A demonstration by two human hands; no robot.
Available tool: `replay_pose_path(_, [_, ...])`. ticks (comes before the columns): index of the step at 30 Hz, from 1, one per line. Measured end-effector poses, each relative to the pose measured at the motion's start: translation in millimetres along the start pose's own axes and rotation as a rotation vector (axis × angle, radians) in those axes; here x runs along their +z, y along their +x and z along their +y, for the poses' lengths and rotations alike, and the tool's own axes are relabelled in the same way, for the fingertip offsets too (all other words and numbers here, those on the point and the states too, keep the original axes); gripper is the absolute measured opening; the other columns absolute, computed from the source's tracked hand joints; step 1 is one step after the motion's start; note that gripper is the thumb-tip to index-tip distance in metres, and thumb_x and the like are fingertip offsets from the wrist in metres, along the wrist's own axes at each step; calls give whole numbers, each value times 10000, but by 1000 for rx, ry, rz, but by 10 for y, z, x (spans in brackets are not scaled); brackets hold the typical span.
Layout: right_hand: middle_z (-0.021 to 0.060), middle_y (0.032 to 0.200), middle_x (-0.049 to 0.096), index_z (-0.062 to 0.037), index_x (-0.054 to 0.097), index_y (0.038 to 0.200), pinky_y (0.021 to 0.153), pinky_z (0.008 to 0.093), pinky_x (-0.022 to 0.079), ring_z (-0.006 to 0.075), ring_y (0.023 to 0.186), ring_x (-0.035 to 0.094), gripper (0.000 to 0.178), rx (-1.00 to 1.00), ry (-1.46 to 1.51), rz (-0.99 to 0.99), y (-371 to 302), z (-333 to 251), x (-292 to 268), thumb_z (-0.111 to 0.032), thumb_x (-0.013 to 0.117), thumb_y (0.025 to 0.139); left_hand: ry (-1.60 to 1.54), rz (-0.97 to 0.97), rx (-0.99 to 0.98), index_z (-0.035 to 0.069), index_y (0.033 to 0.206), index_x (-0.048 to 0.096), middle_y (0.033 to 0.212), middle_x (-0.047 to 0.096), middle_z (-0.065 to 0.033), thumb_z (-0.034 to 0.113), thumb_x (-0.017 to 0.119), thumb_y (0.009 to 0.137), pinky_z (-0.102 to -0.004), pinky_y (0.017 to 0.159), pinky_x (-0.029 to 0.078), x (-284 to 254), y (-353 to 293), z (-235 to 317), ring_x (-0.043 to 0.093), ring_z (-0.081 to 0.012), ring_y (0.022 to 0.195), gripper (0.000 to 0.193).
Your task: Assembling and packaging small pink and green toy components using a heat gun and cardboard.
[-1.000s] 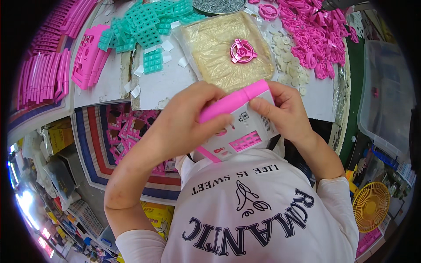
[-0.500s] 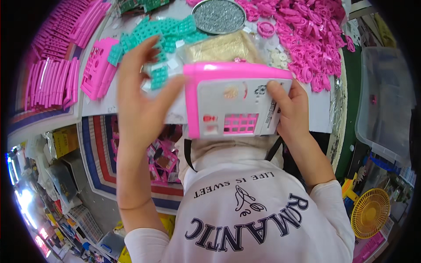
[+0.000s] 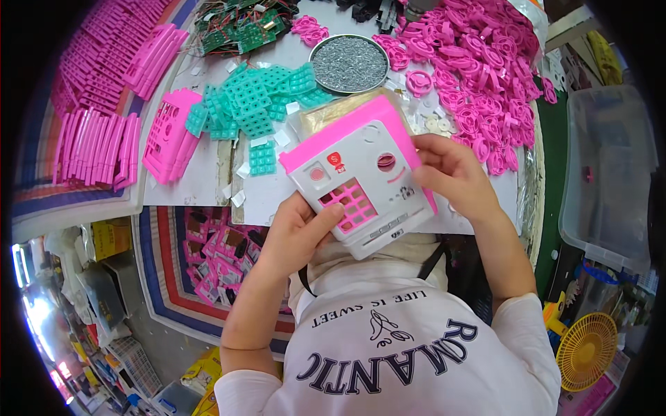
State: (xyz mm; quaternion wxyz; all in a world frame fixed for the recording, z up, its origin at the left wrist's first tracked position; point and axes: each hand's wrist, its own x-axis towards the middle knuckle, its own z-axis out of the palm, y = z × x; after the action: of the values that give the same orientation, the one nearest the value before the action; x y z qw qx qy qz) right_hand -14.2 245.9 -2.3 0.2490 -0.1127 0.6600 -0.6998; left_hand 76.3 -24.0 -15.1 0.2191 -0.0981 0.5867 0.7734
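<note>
A pink and white plastic panel (image 3: 374, 201), with a square grid of pink bars and a round pink dial on its face, is tilted between my hands over the table's near edge. My left hand (image 3: 295, 232) grips its lower left side, thumb on the face by the grid and fingers hidden behind. At the right edge, my right hand (image 3: 454, 170) is closed with its thumb and forefinger against the panel. Just beyond lies a yellowish plastic-wrapped bundle (image 3: 326, 114), partly covered by the panel. Teal rubber keypads (image 3: 250, 104) are heaped to its left.
A round tray of small metal screws (image 3: 349, 64) stands at the back, beside piled pink ring-shaped parts (image 3: 479, 83). Green circuit boards (image 3: 243, 28) lie far left. Stacked pink panels (image 3: 97, 149) fill the left side. A clear bin (image 3: 603, 180) and yellow fan (image 3: 587, 351) are at right.
My left hand has come down from the air and taken hold of the panel. The panel has turned and moved slightly lower. My right hand has shifted its grip along the right edge.
</note>
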Motion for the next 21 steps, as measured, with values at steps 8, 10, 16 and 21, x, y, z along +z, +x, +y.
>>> replay_pose_path(8, [92,1008,741,54,653,1200,697,257,596,101,838,711,332,72,61,-9,267,-225,45,-138,754,949,159,-20,191,-46,1286,598,1023,689,-33,66,656,989,-234,657,452,202,50,79,574,-49,783,324])
replay_pose_path(10, [91,1031,739,48,664,1194,732,263,598,108,870,710,314,57,106,-37,321,-255,17,-132,750,952,256,-55,176,-62,1325,570,1142,698,-76,59,643,1002,-284,845,550,224,-6,224,649,-99,981,353])
replay_pose_path(16, [107,1200,712,37,665,1252,961,339,550,156,1079,676,351,-588,-243,-68,646,-541,-93,-95,746,937,686,327,360,-18,1048,721,859,679,-46,31,726,902,-275,546,455,52,178,829,605,-89,635,154])
replay_pose_path(21, [200,1441,572,11,631,1362,1060,402,486,271,1224,621,462,-505,-40,-251,689,-455,-373,-90,666,913,962,243,996,21,1209,668,1271,659,-156,67,782,773,-338,923,532,-328,454,774,649,-258,1138,453])
